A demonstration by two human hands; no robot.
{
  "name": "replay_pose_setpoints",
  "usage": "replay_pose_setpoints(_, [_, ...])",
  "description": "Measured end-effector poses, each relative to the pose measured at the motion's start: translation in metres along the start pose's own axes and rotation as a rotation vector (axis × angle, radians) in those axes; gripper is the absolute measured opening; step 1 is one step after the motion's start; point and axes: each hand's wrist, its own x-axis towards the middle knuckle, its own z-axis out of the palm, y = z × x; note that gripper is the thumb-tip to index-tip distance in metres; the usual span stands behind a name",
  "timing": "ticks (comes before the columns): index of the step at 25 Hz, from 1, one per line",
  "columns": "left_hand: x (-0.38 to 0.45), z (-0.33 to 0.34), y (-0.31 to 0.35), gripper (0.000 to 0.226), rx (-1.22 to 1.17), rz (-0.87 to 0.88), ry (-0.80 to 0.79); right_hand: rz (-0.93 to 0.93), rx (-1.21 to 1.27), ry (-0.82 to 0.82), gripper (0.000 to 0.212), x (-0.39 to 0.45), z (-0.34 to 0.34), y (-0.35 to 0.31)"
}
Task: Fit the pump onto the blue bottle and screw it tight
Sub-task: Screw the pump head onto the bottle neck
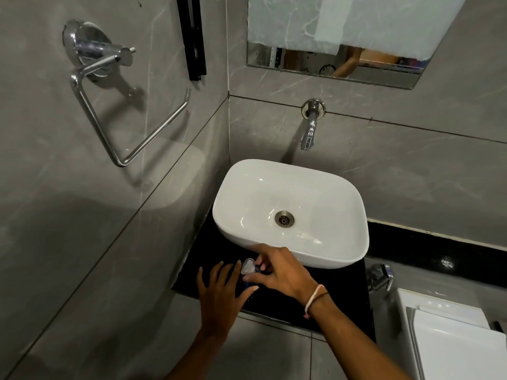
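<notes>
The blue bottle (245,283) stands on the black counter (337,281) in front of the basin, mostly hidden between my hands. Its white pump head (248,266) sits on top, seen from above. My right hand (282,270) reaches in from the right, with fingers closed around the pump's collar just below the head. My left hand (219,292) is wrapped around the bottle's left side, fingers spread, thumb against the body. How far the pump is seated in the neck is hidden.
A white basin (290,212) with a metal drain stands right behind the bottle, under a chrome wall tap (310,124). A chrome towel ring (115,105) hangs on the left wall. A white toilet cistern (450,341) is at lower right.
</notes>
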Motion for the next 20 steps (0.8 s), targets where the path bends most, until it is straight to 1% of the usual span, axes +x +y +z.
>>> replay_pose_setpoints(1, [0.000, 0.000, 0.002, 0.071, -0.016, -0.007, 0.002, 0.067, 0.157, 0.002, 0.058, -0.006, 0.005, 0.011])
replay_pose_setpoints(2, [0.000, -0.001, 0.003, 0.072, -0.035, -0.019, 0.007, 0.159, 0.246, 0.012, 0.054, -0.009, 0.014, 0.026])
replay_pose_setpoints(4, [-0.002, -0.002, 0.005, 0.076, -0.080, -0.050, 0.020, 0.387, 0.418, -0.014, 0.054, -0.011, 0.028, 0.043])
replay_pose_setpoints(5, [-0.002, -0.003, 0.005, 0.078, -0.094, -0.066, 0.032, 0.499, 0.545, -0.026, 0.053, -0.010, 0.037, 0.049])
replay_pose_setpoints(6, [-0.002, -0.004, 0.005, 0.077, -0.098, -0.077, 0.047, 0.551, 0.606, -0.056, 0.050, -0.008, 0.043, 0.052])
replay_pose_setpoints(7, [-0.002, -0.007, 0.006, 0.075, -0.102, -0.089, 0.054, 0.533, 0.603, -0.062, 0.042, -0.007, 0.048, 0.052])
replay_pose_setpoints(8, [-0.002, -0.009, 0.005, 0.072, -0.108, -0.099, 0.057, 0.470, 0.497, -0.041, 0.041, -0.004, 0.053, 0.052])
replay_pose_setpoints(10, [0.000, -0.012, 0.002, 0.066, -0.127, -0.121, 0.039, 0.365, 0.324, 0.005, 0.047, 0.001, 0.061, 0.048])
replay_pose_setpoints(11, [0.001, -0.012, -0.001, 0.065, -0.137, -0.138, 0.026, 0.341, 0.283, 0.010, 0.048, 0.004, 0.062, 0.042])
replay_pose_setpoints(13, [0.002, -0.012, -0.010, 0.063, -0.160, -0.169, 0.015, 0.299, 0.197, 0.013, 0.041, 0.015, 0.066, 0.036])
replay_pose_setpoints(16, [0.008, -0.015, -0.029, 0.064, -0.169, -0.215, 0.025, 0.258, 0.115, 0.012, 0.034, 0.037, 0.075, 0.023])
replay_pose_setpoints(20, [0.017, -0.020, -0.054, 0.064, -0.140, -0.217, -0.009, 0.221, 0.037, -0.019, 0.034, 0.060, 0.086, 0.007])
